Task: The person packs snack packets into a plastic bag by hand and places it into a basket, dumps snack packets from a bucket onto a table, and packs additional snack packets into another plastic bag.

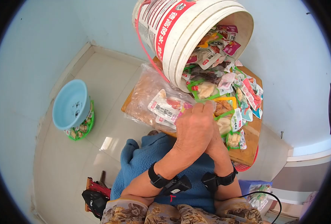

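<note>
My left hand point(196, 121) is over the wooden table, with its fingers bent and pressed together at the tips. What they hold, if anything, is hidden beneath them. My right hand point(214, 141) is crossed close behind and under the left one, so its fingers are out of sight. Just left of the hands, a white and purple snack pouch point(163, 104) lies on a clear plastic bag point(143, 91). To their right are a yellow-edged pouch point(224, 107) and several green-edged pouches of pale food point(223, 125).
A white bucket point(176, 44) lies tipped on the wooden table point(247, 155), with many pouches spilling from its mouth. On the tiled floor at left, a light blue basin point(70, 104) leans over a green basket point(92, 121) of pouches. A blue cloth point(135, 160) covers my lap.
</note>
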{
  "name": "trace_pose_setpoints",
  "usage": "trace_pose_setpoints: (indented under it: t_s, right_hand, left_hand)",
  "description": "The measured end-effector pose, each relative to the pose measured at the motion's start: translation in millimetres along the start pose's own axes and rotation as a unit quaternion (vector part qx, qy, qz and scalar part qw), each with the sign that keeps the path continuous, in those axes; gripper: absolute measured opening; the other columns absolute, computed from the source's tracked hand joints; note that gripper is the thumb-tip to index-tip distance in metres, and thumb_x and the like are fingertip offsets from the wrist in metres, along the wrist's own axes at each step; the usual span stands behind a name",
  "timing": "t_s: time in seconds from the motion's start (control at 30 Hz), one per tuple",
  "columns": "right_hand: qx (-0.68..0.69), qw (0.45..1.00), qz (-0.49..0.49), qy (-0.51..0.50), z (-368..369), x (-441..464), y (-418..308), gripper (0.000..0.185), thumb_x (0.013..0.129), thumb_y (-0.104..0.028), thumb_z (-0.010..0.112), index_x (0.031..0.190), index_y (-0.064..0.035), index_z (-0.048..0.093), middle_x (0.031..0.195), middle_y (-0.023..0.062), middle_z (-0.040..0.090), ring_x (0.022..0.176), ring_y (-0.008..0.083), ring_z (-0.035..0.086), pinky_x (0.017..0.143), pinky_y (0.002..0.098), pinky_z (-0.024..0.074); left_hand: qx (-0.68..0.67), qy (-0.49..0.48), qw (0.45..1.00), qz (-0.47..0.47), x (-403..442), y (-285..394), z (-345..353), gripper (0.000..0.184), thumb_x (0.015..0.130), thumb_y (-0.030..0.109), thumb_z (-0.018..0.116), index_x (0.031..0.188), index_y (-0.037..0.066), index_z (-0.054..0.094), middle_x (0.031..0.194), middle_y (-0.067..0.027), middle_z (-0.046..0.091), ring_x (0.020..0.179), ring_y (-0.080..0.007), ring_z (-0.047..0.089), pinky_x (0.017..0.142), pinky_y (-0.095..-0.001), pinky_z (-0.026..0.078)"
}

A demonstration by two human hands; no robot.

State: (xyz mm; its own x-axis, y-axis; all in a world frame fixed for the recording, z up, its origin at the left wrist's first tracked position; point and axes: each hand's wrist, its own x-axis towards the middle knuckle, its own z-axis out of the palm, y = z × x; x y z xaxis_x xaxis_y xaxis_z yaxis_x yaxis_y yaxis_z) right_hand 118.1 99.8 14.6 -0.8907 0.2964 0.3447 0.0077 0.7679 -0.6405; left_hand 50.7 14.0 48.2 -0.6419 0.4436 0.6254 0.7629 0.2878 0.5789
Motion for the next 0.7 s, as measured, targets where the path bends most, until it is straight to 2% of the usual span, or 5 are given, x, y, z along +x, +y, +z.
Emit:
trace_pose_setpoints:
  t_s: [0.07,0.23,0.4,0.7]
  right_hand:
    - [-0.010,0.997,0.013,-0.074,-1,-2,6,0.044,0.076,-0.018,0.072,0.115,-0.0012,0.058,0.118,0.0223,0.058,0.105,0.0432,0.054,0.089,0.0478,0.0454]
    - [0.046,0.995,0.021,-0.080,3,4,2,0.044,0.077,-0.020,0.072,0.115,-0.0022,0.059,0.116,0.0219,0.060,0.107,0.0422,0.055,0.089,0.0487,0.0458]
    - [0.027,0.996,0.020,-0.087,46,92,-28,0.044,0.077,-0.020,0.072,0.115,-0.0023,0.059,0.115,0.0219,0.061,0.107,0.0420,0.056,0.089,0.0488,0.0464]
    - [-0.004,0.995,0.017,-0.100,53,78,-35,0.044,0.078,-0.019,0.072,0.116,-0.0025,0.058,0.114,0.0219,0.061,0.105,0.0416,0.058,0.087,0.0488,0.0473]
  left_hand:
    - [-0.008,0.003,1.000,0.013,-1,-2,3,0.015,0.076,0.004,0.063,0.091,0.004,0.061,0.076,-0.0139,0.061,0.066,-0.0355,0.063,0.054,-0.0440,0.050]
    - [-0.015,-0.026,0.999,0.045,0,-5,4,0.018,0.072,0.002,0.062,0.089,0.004,0.061,0.077,-0.0119,0.058,0.070,-0.0316,0.064,0.057,-0.0409,0.051]
    - [-0.006,-0.035,0.996,0.087,0,-7,8,0.017,0.071,0.002,0.062,0.088,0.004,0.060,0.079,-0.0117,0.057,0.072,-0.0303,0.064,0.058,-0.0398,0.051]
    - [0.020,-0.054,0.997,0.059,-5,-11,5,0.014,0.073,0.004,0.062,0.087,0.005,0.061,0.080,-0.0115,0.059,0.072,-0.0300,0.065,0.058,-0.0399,0.053]
